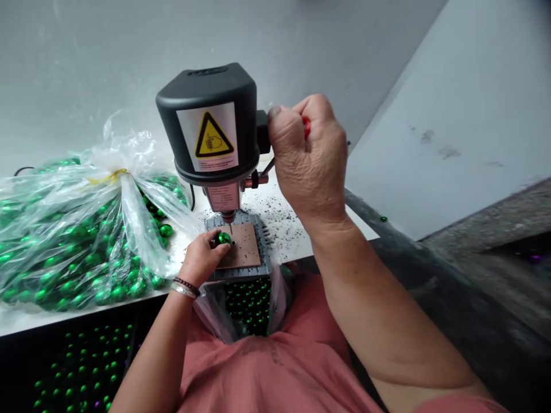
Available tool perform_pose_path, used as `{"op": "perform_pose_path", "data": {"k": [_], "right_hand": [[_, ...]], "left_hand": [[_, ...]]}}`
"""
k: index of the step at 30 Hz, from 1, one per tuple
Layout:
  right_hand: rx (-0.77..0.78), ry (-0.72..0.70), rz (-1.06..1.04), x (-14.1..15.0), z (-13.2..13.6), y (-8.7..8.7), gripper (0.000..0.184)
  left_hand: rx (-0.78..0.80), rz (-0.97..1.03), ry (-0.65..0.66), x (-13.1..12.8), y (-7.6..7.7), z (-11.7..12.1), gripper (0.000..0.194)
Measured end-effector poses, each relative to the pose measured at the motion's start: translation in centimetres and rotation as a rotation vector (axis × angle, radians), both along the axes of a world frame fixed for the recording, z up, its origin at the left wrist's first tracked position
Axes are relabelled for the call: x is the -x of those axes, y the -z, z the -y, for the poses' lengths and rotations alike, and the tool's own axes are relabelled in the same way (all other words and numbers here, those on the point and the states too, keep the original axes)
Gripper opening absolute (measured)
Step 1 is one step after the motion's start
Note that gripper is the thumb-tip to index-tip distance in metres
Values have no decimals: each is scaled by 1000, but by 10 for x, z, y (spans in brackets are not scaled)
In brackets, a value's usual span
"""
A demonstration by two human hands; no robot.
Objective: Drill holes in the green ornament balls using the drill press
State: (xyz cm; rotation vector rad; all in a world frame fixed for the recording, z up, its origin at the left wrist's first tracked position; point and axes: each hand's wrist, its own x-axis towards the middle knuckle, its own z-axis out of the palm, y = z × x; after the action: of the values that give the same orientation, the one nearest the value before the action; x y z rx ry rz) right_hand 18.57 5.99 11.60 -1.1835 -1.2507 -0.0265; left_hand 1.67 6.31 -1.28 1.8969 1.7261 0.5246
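A small black bench drill (209, 123) with a yellow warning label stands on a white table (284, 229). My right hand (307, 160) is closed around the drill's red-tipped feed lever at its right side. My left hand (202, 255) pinches a shiny green bead (224, 237) on the brown plate (245, 246) of the drill's base, right under the chuck. Bracelets circle my left wrist.
A large clear plastic bag (73, 229) full of green beads lies left of the drill. Another open bag (247, 304) of green beads hangs at the table's front edge over my lap. Dark shavings speckle the table. One loose bead (383, 218) lies at right.
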Motion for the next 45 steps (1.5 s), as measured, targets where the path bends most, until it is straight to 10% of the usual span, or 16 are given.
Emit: {"op": "perform_pose_path", "data": {"k": [45], "right_hand": [[-65, -11, 3, 2, 7, 7, 29]], "left_hand": [[-110, -33, 131, -9, 7, -11, 41]]}}
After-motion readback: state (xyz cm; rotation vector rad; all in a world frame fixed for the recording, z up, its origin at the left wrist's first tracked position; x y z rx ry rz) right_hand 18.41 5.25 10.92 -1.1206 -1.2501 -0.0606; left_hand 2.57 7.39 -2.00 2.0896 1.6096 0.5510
